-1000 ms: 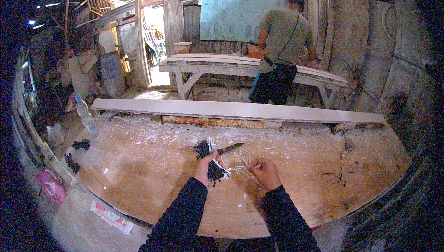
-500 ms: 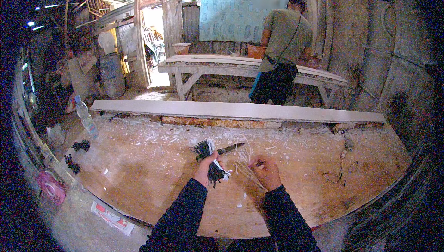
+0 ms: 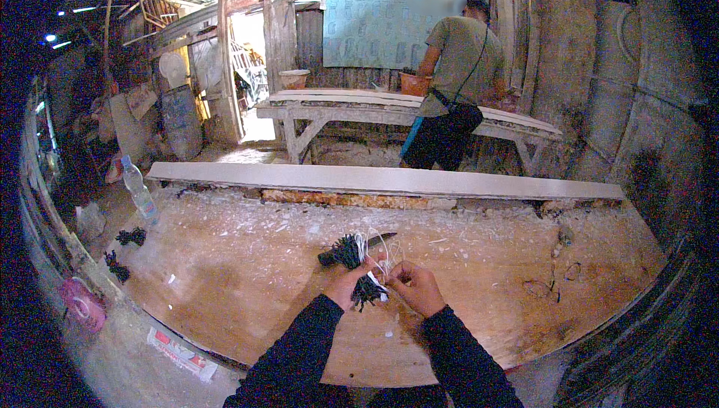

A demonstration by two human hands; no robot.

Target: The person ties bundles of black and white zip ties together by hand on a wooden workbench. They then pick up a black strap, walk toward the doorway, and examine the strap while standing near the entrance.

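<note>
My left hand [image 3: 349, 282] is closed around a bundle of short black strands [image 3: 346, 249], whose frayed ends stick out above and below the fingers. White strings [image 3: 362, 247] cross the bundle's middle. Close on its right, my right hand [image 3: 421, 286] pinches part of the loose, looping string between thumb and fingers. Behind the bundle a knife [image 3: 385, 239] lies on the wooden tabletop [image 3: 247, 295], its dark blade pointing right and its middle hidden.
Two black bundles [image 3: 131, 236] lie at the table's left edge near a clear plastic bottle [image 3: 138, 187]. A long pale board [image 3: 389, 178] spans the far edge. Thin dark wire or cord [image 3: 553, 284] lies at right. Beyond, a person [image 3: 460, 71] stands at another bench [image 3: 344, 101].
My left hand has shifted right with the bundle, covering part of the knife. My right hand has moved slightly left, and the string has drawn in against the bundle.
</note>
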